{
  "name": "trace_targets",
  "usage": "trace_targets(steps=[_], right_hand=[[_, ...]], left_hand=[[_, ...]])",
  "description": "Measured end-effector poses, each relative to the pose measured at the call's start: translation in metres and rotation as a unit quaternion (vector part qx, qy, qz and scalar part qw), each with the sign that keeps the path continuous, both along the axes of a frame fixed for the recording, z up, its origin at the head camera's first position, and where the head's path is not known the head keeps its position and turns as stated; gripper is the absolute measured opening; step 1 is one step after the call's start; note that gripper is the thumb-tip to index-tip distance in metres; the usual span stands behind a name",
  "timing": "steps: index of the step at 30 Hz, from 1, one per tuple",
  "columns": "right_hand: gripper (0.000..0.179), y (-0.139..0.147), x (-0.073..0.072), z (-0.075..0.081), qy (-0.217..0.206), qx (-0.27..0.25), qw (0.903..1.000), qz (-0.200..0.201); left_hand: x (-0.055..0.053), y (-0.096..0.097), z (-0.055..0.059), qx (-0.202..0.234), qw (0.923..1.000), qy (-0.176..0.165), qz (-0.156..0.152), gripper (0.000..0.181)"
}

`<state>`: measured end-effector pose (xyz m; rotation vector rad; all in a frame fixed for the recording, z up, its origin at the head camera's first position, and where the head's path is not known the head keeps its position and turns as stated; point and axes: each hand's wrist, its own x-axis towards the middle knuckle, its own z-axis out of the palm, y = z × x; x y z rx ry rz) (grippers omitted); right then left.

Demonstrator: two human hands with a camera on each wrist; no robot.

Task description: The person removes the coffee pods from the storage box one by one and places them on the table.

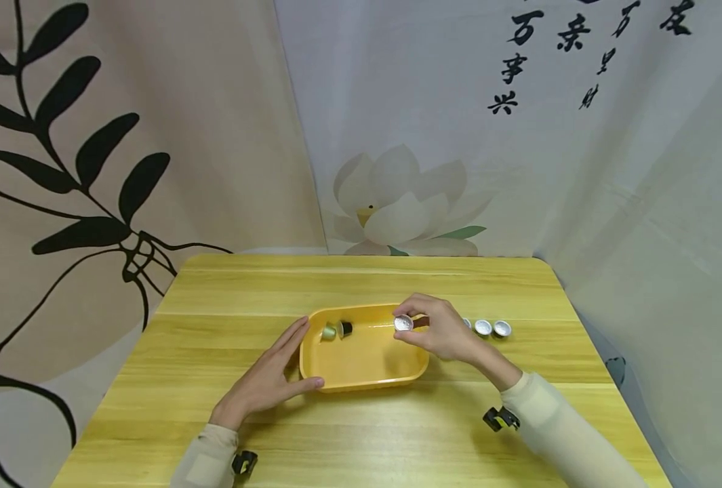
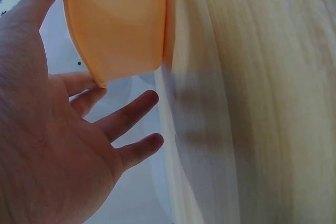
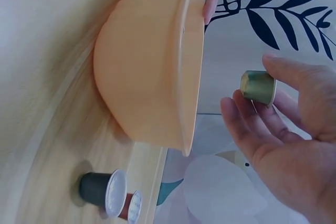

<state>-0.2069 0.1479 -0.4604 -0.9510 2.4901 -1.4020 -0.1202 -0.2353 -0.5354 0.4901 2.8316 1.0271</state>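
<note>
A green coffee capsule (image 3: 258,87) is pinched between the thumb and fingers of my right hand (image 1: 443,330). Its silver foil lid faces the head camera, over the right end of a yellow plastic tray (image 1: 361,369). Inside that tray, toward the far left, lie another green capsule (image 1: 328,333) and a dark capsule (image 1: 345,329). My left hand (image 1: 269,379) rests against the tray's left end, thumb at the near corner and fingers along the far corner. In the left wrist view two of its fingers stretch out below the tray wall.
Just right of the tray, several capsules stand foil side up in a row on the wooden table (image 1: 361,440), partly behind the right hand. A black capsule (image 3: 95,188) and a reddish-brown capsule (image 3: 126,206) belong to them. Printed curtains hang behind the table.
</note>
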Motion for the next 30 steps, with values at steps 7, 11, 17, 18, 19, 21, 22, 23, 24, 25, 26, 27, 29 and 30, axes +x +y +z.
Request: trace_targets(steps=[7, 11, 17, 18, 19, 21, 22, 23, 24, 25, 26, 27, 29, 30], right_hand=[[0.029, 0.014, 0.005, -0.003, -0.016, -0.007, 0.9997, -0.019], [0.030, 0.023, 0.007, -0.005, -0.005, -0.011, 0.9996, -0.024], [0.030, 0.037, 0.009, -0.009, 0.000, -0.021, 0.9989, -0.042], [0.030, 0.040, 0.010, -0.010, 0.000, -0.022, 0.9987, -0.047], [0.031, 0.042, 0.010, -0.011, 0.000, -0.024, 0.9984, -0.052], [0.032, 0.047, 0.011, -0.013, -0.003, -0.029, 0.9977, -0.062], [0.033, 0.050, 0.011, -0.014, -0.008, -0.031, 0.9971, -0.069], [0.034, 0.053, 0.012, -0.014, -0.013, -0.033, 0.9965, -0.076], [0.035, 0.056, 0.012, -0.015, -0.018, -0.035, 0.9958, -0.083], [0.035, 0.058, 0.013, -0.016, -0.022, -0.036, 0.9951, -0.089], [0.036, 0.061, 0.013, -0.017, -0.027, -0.037, 0.9944, -0.096], [0.037, 0.063, 0.014, -0.018, -0.030, -0.037, 0.9938, -0.101], [0.039, 0.069, 0.015, -0.020, -0.032, -0.036, 0.9927, -0.111], [0.040, 0.072, 0.015, -0.022, -0.032, -0.036, 0.9923, -0.114]], left_hand=[[0.001, 0.000, -0.002, 0.004, 1.0000, -0.003, -0.001, 0.118], [0.001, 0.000, -0.001, 0.005, 1.0000, -0.003, -0.002, 0.118], [0.001, 0.000, 0.000, 0.005, 1.0000, -0.001, -0.003, 0.117], [0.001, 0.000, 0.000, 0.004, 1.0000, -0.001, -0.003, 0.117], [0.001, 0.000, 0.000, 0.004, 1.0000, -0.001, -0.003, 0.117], [0.001, -0.001, 0.001, 0.004, 1.0000, -0.001, -0.003, 0.117], [0.001, 0.000, 0.001, 0.004, 1.0000, 0.000, -0.003, 0.117], [0.001, 0.000, 0.001, 0.004, 1.0000, 0.000, -0.003, 0.117], [0.001, 0.000, 0.001, 0.004, 1.0000, 0.000, -0.002, 0.118], [0.001, 0.000, 0.000, 0.004, 1.0000, 0.000, -0.002, 0.118], [0.001, 0.000, 0.001, 0.004, 1.0000, 0.000, -0.001, 0.118], [0.001, 0.000, 0.000, 0.004, 1.0000, 0.000, -0.001, 0.118], [0.001, 0.000, 0.000, 0.004, 1.0000, -0.002, 0.000, 0.118], [0.001, 0.000, 0.000, 0.004, 1.0000, -0.001, 0.000, 0.118]])
